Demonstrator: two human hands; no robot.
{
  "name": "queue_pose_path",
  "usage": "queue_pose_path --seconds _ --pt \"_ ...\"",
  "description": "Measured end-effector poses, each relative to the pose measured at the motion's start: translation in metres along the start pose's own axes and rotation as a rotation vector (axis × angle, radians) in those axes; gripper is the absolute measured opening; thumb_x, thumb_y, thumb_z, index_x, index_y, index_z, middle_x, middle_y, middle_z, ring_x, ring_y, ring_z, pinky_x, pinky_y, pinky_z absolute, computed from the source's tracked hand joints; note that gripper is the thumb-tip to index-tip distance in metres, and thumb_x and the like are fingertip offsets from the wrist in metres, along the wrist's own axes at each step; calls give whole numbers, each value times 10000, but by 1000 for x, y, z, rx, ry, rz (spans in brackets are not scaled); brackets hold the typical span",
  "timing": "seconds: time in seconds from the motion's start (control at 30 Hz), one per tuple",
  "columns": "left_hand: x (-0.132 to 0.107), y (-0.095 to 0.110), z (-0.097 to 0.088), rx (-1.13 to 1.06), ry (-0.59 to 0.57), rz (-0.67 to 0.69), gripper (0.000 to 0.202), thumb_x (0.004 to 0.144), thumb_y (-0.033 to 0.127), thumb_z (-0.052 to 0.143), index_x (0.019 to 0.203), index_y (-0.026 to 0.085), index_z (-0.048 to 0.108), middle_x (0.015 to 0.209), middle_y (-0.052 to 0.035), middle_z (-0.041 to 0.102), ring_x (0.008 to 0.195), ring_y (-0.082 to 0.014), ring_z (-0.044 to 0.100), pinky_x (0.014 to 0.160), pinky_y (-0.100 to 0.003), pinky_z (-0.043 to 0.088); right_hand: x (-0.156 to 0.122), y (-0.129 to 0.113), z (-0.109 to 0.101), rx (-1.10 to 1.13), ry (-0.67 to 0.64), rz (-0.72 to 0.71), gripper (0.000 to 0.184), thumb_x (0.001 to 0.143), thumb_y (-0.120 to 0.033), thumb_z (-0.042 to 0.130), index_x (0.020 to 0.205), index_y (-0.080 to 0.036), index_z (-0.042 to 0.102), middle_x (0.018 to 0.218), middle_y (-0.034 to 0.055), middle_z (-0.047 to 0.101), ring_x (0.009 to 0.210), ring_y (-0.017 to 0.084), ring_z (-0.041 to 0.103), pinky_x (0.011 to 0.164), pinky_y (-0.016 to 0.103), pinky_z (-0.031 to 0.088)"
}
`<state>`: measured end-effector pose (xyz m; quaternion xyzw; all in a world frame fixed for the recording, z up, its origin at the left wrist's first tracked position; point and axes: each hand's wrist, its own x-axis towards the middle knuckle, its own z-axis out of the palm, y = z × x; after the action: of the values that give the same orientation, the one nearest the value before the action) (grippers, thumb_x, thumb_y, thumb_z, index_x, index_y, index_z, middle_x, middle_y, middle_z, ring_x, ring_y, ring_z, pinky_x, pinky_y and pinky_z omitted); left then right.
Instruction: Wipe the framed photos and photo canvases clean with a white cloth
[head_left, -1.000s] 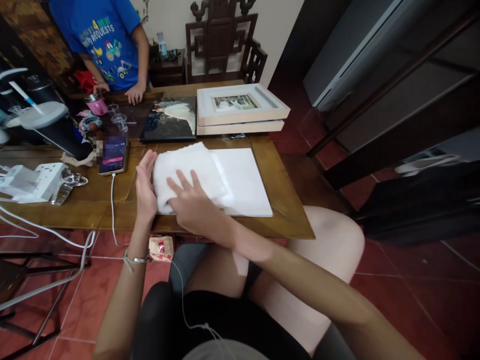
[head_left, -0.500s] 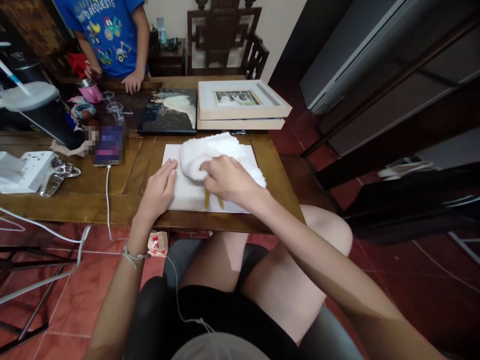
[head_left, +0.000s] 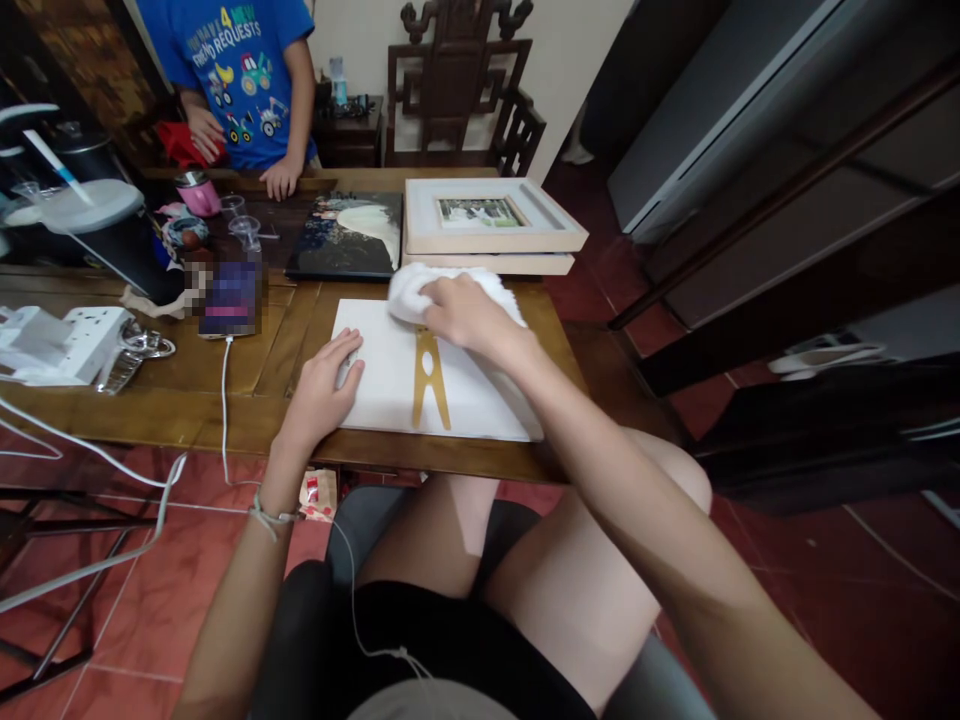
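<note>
In the head view, the right hand is closed around a bunched white cloth, gripping it with curled fingers; the cloth lies just under and beyond that hand, spread over the far part of a flat white board; the left hand holds nothing, its fingers extended and resting on the board's left edge; the board lies on the wooden counter, reaching from the left hand across to beneath the right forearm; a gold-coloured, forked piece sits on the board between the two hands, nearer the person than the right hand, its upper end close to the cloth.

Beyond the right hand stand two stacked light frames, the upper one with a picture in it; a dark picture panel lies beyond and to the left of the same hand; left of the left hand are a phone, blurred out in part, with a white cable, and farther left a white power strip; well beyond the left hand, a person in a blue shirt rests one hand at the counter's far side.
</note>
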<state>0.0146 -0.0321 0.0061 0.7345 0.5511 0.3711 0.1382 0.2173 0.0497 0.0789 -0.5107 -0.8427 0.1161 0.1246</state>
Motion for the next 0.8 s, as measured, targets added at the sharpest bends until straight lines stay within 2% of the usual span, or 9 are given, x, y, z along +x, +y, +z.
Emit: queue_pose_path --seconds 0.1,0.17,0.23,0.3,0.4,0.47,0.57,0.7,0.8 --pt "0 -1 1 -11 16 7 370 903 257 494 1220 145 646 1347 -143 609 1320 -268 517 1151 -486 366 -31 39 -1 -52 62 -2 248 780 -89 403 785 -155 641 847 162 717 913 328 659 861 450 488" --pt "0 -1 2 -15 23 12 368 900 256 499 1224 159 643 1345 -134 612 1319 -265 518 1150 -489 366 -60 51 7 -70 81 -48 248 752 -56 405 752 -173 623 915 166 725 1072 353 635 966 521 459" --pt "0 -1 2 -23 26 16 369 898 253 502 1235 183 635 1352 -116 610 1322 -260 516 1151 -496 360 -95 51 15 -89 102 -126 232 717 -39 424 720 -183 607 1126 186 694 1299 373 495 1092 606 345" --pt "-1 -1 2 -30 25 18 375 896 251 507 1246 192 626 1363 -108 602 1329 -260 509 1157 -495 352 -132 41 20 -97 127 -224 203 710 -51 442 684 -182 595 1359 199 573 1392 390 378 1122 658 296" --pt "-1 -1 2 -22 21 24 380 898 252 508 1255 184 620 1372 -115 594 1335 -261 501 1162 -482 347 -178 24 17 -61 120 -368 216 663 -28 435 612 -186 572 1381 199 559 1384 366 403 1124 626 343" --pt "0 -1 2 -12 16 29 379 903 255 503 1256 180 618 1372 -121 593 1337 -259 500 1159 -478 353 -191 20 11 -20 136 -423 232 643 -24 426 616 -188 588 1321 182 612 1349 337 458 1093 585 411" --pt "0 -1 2 1 6 29 374 911 258 494 1245 148 622 1368 -145 592 1337 -259 499 1157 -472 361 -178 30 10 25 184 -423 240 663 -52 434 676 -183 635 1246 174 654 1263 337 533 1014 573 490" --pt "0 -2 1 -8 2 32 360 910 253 503 1233 150 626 1363 -137 598 1334 -254 502 1161 -482 358 -119 56 19 31 189 -382 249 681 -62 463 755 -161 679 1268 180 626 1228 362 524 1023 605 456" --pt "0 -2 1 -16 -1 36 351 910 246 507 1234 176 625 1368 -121 596 1338 -257 498 1156 -513 358 -75 68 27 -14 168 -323 255 725 -70 486 854 -144 693 1330 168 587 1314 359 453 1083 612 386"
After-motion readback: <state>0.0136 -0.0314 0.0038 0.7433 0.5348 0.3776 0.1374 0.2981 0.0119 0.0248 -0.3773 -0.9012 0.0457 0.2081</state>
